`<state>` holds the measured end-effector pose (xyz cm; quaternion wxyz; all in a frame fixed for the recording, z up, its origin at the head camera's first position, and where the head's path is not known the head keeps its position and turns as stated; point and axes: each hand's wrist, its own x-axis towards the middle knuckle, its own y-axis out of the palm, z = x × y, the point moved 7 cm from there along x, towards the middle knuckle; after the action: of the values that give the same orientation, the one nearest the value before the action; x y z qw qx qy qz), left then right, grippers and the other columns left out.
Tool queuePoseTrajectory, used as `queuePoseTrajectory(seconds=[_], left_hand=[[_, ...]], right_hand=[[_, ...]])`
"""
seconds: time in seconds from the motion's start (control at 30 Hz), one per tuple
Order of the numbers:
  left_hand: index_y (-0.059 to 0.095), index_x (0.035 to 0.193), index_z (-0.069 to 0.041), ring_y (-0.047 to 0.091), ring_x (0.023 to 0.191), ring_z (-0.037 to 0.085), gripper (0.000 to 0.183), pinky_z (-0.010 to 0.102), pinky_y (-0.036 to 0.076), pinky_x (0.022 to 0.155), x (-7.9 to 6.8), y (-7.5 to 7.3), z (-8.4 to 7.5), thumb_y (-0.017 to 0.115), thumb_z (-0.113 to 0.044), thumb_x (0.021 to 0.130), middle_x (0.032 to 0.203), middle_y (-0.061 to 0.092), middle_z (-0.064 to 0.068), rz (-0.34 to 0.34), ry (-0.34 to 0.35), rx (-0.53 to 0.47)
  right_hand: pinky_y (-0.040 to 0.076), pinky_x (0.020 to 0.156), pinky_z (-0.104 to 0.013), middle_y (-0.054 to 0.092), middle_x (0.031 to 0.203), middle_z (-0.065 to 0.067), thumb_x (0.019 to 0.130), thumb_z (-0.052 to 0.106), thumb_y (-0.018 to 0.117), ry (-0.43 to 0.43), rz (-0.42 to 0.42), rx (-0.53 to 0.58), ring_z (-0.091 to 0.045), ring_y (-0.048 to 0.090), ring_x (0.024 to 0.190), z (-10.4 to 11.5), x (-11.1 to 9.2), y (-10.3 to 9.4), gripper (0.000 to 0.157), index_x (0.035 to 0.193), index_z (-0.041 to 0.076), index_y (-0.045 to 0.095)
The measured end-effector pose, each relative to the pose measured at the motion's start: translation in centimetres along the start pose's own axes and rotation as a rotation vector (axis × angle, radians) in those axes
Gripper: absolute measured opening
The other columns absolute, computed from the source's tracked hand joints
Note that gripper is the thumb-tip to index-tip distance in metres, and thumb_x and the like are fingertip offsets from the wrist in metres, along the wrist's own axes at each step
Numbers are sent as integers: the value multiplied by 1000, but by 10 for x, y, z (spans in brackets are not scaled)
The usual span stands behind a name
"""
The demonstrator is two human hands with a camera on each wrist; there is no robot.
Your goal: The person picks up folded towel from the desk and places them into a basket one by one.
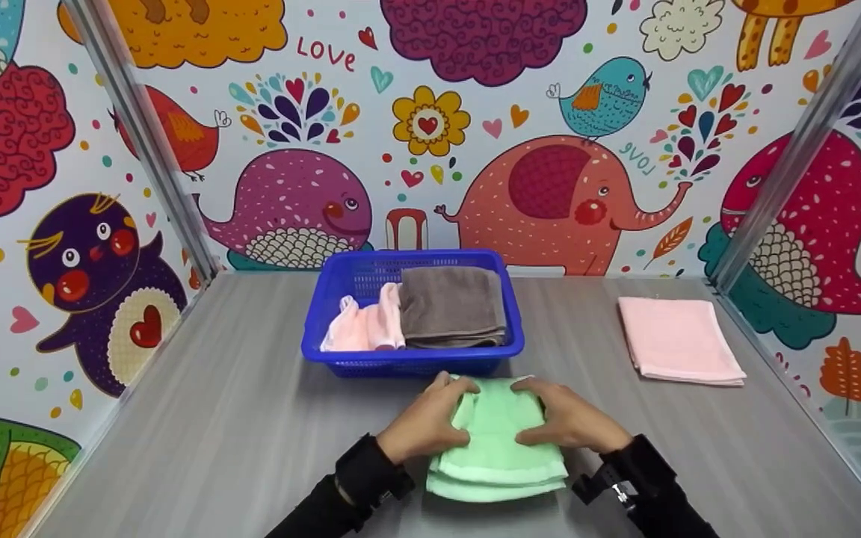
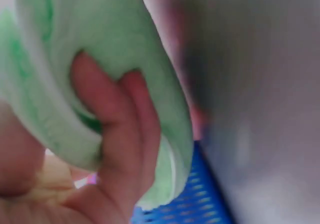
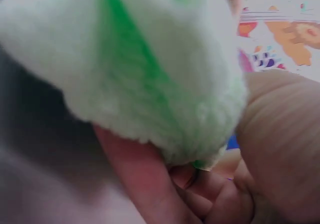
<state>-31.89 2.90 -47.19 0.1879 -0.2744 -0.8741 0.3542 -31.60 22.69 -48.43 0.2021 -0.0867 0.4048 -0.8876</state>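
Note:
A folded light green towel point(image 1: 501, 441) is held between both hands in front of the basket, its layered lower edge toward me. My left hand point(image 1: 427, 420) grips its left side, thumb on top; in the left wrist view the fingers point(image 2: 120, 119) curl under the towel point(image 2: 125, 29). On the right side my right hand point(image 1: 571, 418) grips it too, with the thumb on the upper face. In the right wrist view, fingers point(image 3: 140, 174) reach beneath the fluffy towel edge point(image 3: 165, 99).
Behind the towel stands a blue plastic basket point(image 1: 415, 357) with pink towels point(image 1: 367, 325) at left and folded grey towels point(image 1: 453, 302) at right. A folded pink towel point(image 1: 681, 340) lies on the grey table point(image 1: 244, 418) at the right. Patterned walls point(image 1: 423, 194) enclose the table.

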Motion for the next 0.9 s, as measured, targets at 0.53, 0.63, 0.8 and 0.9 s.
queuePoseTrajectory(seconds=[0.53, 0.63, 0.8, 0.9], left_hand=[[67, 122, -12, 49, 92, 14, 47, 27, 43, 83, -12, -36, -30, 73, -2, 76, 112, 53, 3, -77, 71, -3], [67, 121, -12, 50, 93, 15, 45, 27, 43, 85, -15, -39, -33, 73, -2, 77, 112, 53, 2, -71, 71, -1], [68, 121, -13, 53, 99, 16, 42, 29, 45, 90, -15, -45, -39, 73, -3, 81, 113, 54, 2, -77, 88, -7], [69, 120, -13, 56, 104, 18, 40, 30, 46, 95, -15, -52, -41, 73, -4, 82, 114, 55, 3, -111, 99, -16]], right_hand=[[52, 103, -51, 72, 129, -4, 92, 28, 79, -112, 30, -3, -34, 63, 126, 45, -14, -22, 39, 129, 19, 73], [52, 102, -51, 73, 128, -3, 92, 29, 79, -111, 35, -9, -33, 64, 125, 51, -17, -24, 38, 128, 20, 73], [54, 99, -47, 72, 129, -5, 91, 29, 80, -116, 6, -22, -33, 64, 124, 58, -21, -33, 38, 127, 19, 73], [53, 93, -35, 71, 130, -7, 91, 29, 81, -111, -29, -16, -28, 65, 117, 60, -20, -38, 38, 127, 19, 73]])
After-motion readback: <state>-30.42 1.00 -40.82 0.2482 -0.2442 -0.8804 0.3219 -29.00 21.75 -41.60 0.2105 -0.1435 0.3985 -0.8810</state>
